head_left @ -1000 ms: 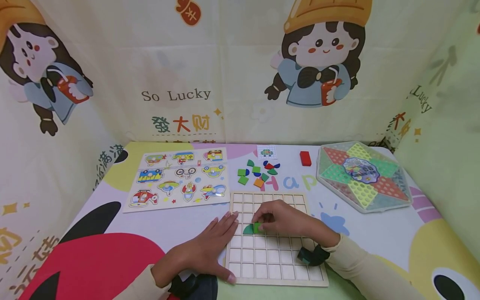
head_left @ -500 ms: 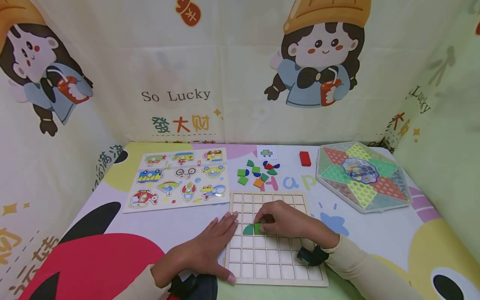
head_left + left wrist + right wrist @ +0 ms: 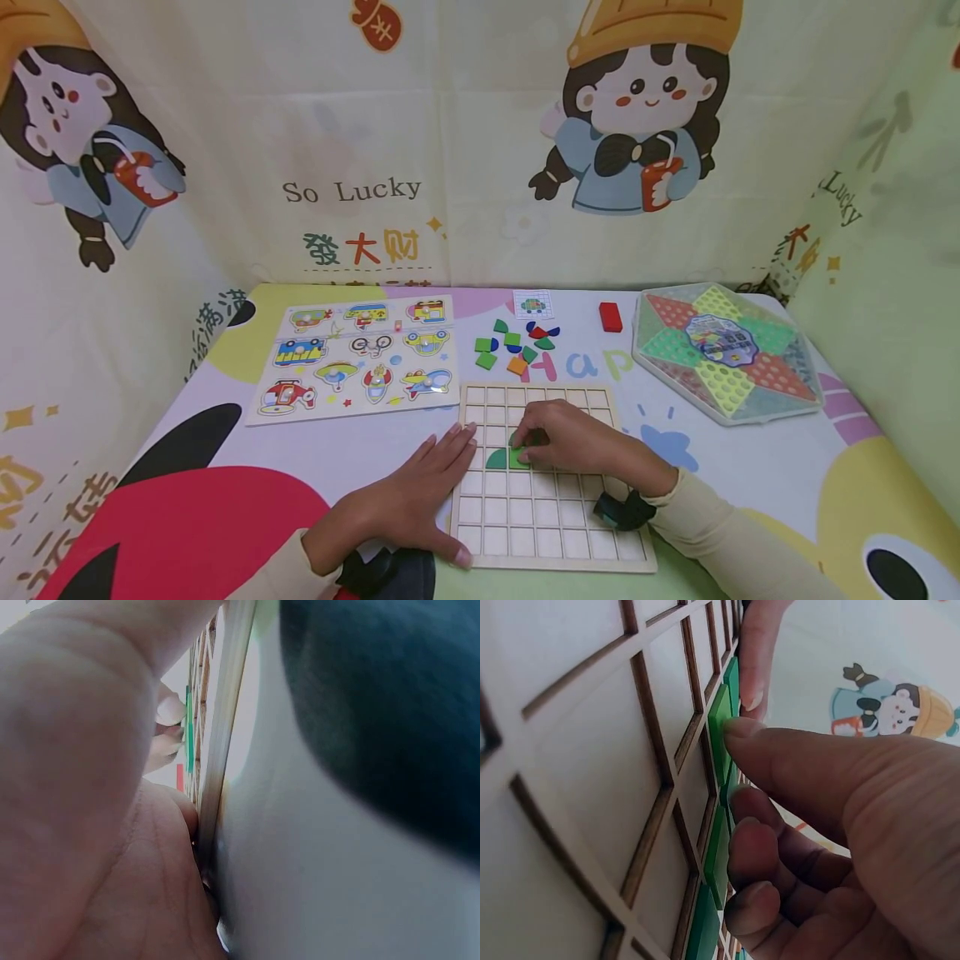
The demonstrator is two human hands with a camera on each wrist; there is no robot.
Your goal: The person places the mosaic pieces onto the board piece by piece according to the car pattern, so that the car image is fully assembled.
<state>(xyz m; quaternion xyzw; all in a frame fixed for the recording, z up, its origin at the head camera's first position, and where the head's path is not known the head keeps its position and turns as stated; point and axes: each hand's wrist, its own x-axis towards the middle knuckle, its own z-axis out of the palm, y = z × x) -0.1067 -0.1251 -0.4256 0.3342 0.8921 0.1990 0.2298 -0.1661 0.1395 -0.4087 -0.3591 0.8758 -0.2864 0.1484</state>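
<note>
Wooden grid (image 3: 532, 504), one; hands (image 3: 415, 492) (image 3: 566, 437), two.

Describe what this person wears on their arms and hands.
The left sleeve and right sleeve are plain pale beige, ending near the wrists. Each wrist carries a dark camera. The left hand and right hand wear no gloves.

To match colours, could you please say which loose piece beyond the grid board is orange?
The orange square closest to the grid board; the other loose pieces are green, blue or red.
</note>
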